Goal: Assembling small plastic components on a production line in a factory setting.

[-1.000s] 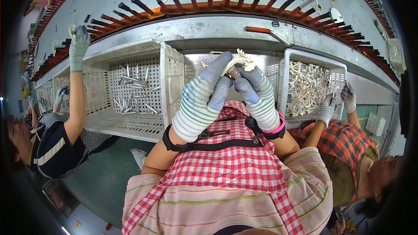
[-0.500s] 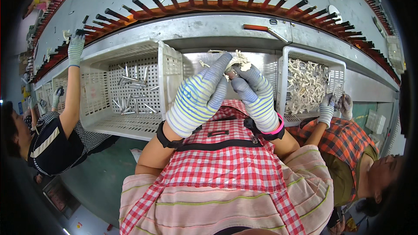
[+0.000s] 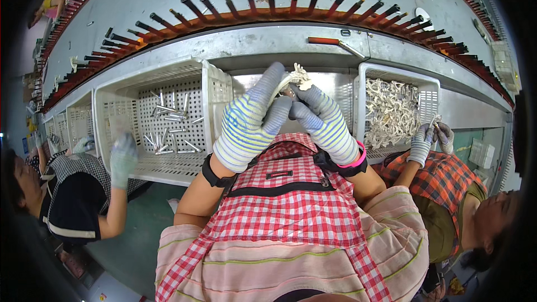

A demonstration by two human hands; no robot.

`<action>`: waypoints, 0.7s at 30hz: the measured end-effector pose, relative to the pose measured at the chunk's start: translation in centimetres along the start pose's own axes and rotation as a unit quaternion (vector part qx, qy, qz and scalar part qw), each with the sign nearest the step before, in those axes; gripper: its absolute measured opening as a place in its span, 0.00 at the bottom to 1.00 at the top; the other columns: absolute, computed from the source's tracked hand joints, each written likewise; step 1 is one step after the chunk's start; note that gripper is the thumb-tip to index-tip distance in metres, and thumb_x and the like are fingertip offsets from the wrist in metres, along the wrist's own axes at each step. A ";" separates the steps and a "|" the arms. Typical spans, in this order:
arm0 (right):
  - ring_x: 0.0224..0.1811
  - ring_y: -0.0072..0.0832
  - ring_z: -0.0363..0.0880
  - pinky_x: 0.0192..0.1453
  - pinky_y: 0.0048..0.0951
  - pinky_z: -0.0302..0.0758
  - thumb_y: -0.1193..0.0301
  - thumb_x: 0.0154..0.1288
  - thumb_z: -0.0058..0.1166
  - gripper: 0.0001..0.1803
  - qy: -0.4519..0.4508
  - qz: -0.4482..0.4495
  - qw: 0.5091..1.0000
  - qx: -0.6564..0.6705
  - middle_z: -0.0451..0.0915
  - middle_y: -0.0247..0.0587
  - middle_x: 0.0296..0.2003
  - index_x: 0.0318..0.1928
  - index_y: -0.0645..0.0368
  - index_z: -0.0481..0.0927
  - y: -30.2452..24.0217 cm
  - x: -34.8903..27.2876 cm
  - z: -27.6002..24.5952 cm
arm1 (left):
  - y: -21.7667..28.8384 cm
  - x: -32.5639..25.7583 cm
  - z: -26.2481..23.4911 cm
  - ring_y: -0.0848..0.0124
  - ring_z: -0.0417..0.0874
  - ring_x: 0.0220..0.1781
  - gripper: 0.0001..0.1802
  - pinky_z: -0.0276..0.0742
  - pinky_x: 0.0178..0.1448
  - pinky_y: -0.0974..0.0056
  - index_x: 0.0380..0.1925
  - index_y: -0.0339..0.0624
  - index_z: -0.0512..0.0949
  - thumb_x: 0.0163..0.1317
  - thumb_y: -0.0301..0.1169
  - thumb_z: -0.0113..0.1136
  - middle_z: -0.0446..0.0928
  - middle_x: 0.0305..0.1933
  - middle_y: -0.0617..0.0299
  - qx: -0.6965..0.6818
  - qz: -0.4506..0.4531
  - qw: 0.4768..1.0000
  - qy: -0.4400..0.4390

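Pinching spot: cream frayed piece held between both hands, above the steel tabletop.
Left hand: closed around the piece's lower left, apparently to steady it.
Right hand: thumb and fingers narrowed on its base, seemingly for fine control.
Right crate: similar cream pieces heaped, presumably for easy reach.
Left crate: loose metal tubes, probably kept apart from cream ones.
Rods: spaced along the rail.

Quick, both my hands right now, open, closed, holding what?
Left hand: closed, holding a cream, frayed cord-like piece.
Right hand: closed, fingertips on the same piece; exact grip hidden.
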State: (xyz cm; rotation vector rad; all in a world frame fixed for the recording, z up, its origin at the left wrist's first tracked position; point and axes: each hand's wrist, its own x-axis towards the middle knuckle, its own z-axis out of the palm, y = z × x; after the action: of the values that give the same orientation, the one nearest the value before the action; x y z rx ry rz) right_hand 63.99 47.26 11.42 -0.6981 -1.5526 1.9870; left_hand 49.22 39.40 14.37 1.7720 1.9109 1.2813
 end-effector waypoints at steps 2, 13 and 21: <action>0.39 0.27 0.76 0.44 0.26 0.71 0.72 0.63 0.51 0.13 -0.007 -0.012 0.999 -0.037 0.76 0.38 0.37 0.47 0.63 0.76 0.6 0.1 -0.5 | 0.6 -0.2 0.0 0.59 0.84 0.35 0.34 0.78 0.38 0.63 0.64 0.37 0.56 0.58 0.29 0.58 0.80 0.38 0.52 -0.045 -0.073 0.996 -0.030; 0.39 0.16 0.71 0.45 0.19 0.68 0.74 0.66 0.48 0.09 0.275 -0.183 0.943 0.039 0.77 0.31 0.36 0.43 0.62 0.77 -0.1 9.5 -7.2 | -1.3 -0.7 -0.8 0.60 0.76 0.48 0.50 0.76 0.47 0.60 0.68 0.40 0.44 0.50 0.29 0.64 0.68 0.56 0.41 -0.047 -0.130 0.989 0.052; 0.35 0.18 0.72 0.41 0.20 0.69 0.71 0.63 0.54 0.13 0.354 -0.252 0.901 -0.014 0.80 0.32 0.37 0.46 0.62 0.78 2.4 19.2 -18.2 | -2.2 -5.7 -2.2 0.66 0.76 0.42 0.42 0.76 0.46 0.62 0.67 0.42 0.48 0.57 0.31 0.61 0.67 0.56 0.46 -0.051 -0.226 0.973 0.012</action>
State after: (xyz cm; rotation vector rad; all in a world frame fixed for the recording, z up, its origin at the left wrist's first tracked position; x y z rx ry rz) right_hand 62.02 72.65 3.70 -0.8078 -1.1504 1.1415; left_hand 47.56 33.60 11.88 1.1794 2.0592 1.2072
